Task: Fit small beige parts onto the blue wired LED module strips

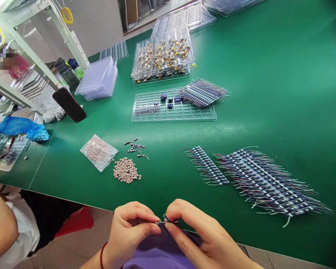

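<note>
Just past the table's near edge, a small dark wired part [162, 223] is pinched between both of my hands. My left hand [136, 226], with a red cord at the wrist, has thumb and index finger closed on its left end. Thumb and forefinger of my right hand [194, 229] press its right end. Fingertips hide most of the part. Ahead of my left hand lie a pile of small round discs [126, 170] and several loose wired pieces [136, 146]. Rows of dark wired strips [268, 183] lie to the right, with a narrower row [207, 166] beside them.
A clear bag of discs [98, 152] lies left of the pile. Farther back are a clear tray [156, 118] bearing wired parts, trays of yellow-tipped parts [168, 56], stacked clear trays [96, 80] and a phone [69, 104]. Another person's arm [1, 229] is at left.
</note>
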Motion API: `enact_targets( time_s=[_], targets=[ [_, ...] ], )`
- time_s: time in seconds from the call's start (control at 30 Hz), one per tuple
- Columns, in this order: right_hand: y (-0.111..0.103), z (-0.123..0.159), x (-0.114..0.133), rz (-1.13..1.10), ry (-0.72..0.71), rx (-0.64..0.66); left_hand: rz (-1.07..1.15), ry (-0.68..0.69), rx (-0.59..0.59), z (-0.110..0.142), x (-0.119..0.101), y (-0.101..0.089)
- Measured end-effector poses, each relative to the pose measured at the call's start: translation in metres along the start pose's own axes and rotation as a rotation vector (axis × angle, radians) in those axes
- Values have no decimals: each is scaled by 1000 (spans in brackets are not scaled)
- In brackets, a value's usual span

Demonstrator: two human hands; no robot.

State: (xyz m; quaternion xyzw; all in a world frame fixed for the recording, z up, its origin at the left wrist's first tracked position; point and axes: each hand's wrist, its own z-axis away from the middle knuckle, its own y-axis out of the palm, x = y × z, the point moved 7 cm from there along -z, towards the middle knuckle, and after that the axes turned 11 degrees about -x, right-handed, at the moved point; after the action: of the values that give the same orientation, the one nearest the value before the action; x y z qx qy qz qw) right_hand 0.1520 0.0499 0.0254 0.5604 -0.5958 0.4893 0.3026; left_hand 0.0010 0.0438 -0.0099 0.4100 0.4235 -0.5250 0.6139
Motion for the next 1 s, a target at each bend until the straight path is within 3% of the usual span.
enact_targets(
  time_s=[0.37, 0.73, 1.0],
  targets=[
    [1, 3, -5, -32, 87, -38, 4, -27, 11, 2, 9, -3],
    [17, 9, -29, -290, 527, 120, 124, -172, -53, 2, 23, -5],
    [28, 21, -41, -409, 678, 147, 92, -133, -43, 0, 17, -5]
  ],
)
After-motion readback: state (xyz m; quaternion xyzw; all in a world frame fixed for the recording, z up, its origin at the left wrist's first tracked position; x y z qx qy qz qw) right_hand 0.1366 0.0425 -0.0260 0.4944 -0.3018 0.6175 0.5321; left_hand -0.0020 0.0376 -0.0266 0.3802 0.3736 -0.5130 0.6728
